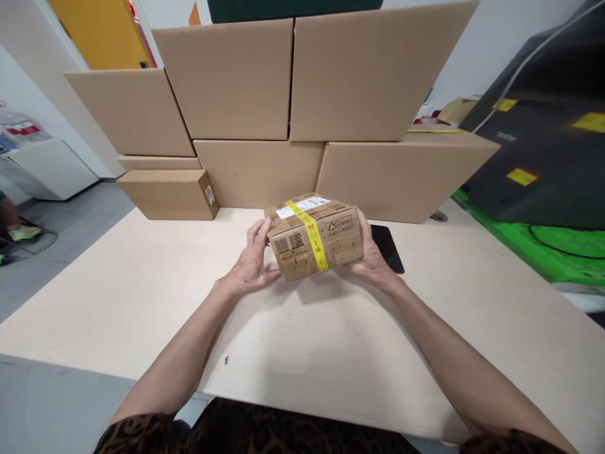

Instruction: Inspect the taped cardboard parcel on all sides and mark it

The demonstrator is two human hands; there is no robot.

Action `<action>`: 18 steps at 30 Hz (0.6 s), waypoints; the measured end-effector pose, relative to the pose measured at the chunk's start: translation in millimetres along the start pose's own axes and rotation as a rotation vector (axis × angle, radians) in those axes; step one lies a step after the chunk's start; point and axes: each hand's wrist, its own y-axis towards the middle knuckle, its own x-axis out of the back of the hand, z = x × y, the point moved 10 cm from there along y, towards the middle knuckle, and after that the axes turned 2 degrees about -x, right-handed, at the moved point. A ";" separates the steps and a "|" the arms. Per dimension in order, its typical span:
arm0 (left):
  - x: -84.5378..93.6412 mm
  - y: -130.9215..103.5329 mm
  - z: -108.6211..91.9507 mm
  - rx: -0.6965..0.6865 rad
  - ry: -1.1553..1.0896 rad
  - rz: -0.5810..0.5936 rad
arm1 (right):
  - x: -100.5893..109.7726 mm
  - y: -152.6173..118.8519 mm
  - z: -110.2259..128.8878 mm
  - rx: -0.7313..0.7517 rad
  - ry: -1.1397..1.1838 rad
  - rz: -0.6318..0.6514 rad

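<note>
A small brown cardboard box (340, 243) with yellow tape round it and a white label on top is held tilted over the pale table (283, 353). Its left side is gripped by my left hand (253, 261), thumb low and fingers bent at the upper corner. My right hand (371, 255) wraps round the right end, with its fingertips partly hidden behind the box. Just right of that hand lies a flat black phone-like device (387, 248) on the table.
Large cardboard boxes (350, 75) are stacked along the table's back. A smaller closed box (165, 195) stands at the back left. Right of the table are a dark case (543, 139) and a green surface (534, 252). Someone's foot (23, 233) shows at far left.
</note>
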 end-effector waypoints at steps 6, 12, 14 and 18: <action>-0.4 4.3 -23.6 -0.126 0.149 0.002 | 15.6 -1.3 10.0 0.139 -0.141 -0.277; -13.7 5.9 -50.8 -0.188 0.206 0.017 | 10.9 -0.9 26.7 0.175 0.025 -0.308; -22.5 3.6 -57.4 -0.215 0.210 0.022 | 10.0 -4.7 33.0 0.138 0.038 -0.307; -27.4 0.0 -59.6 -0.219 0.163 -0.042 | 5.7 -10.4 36.6 0.037 0.082 -0.266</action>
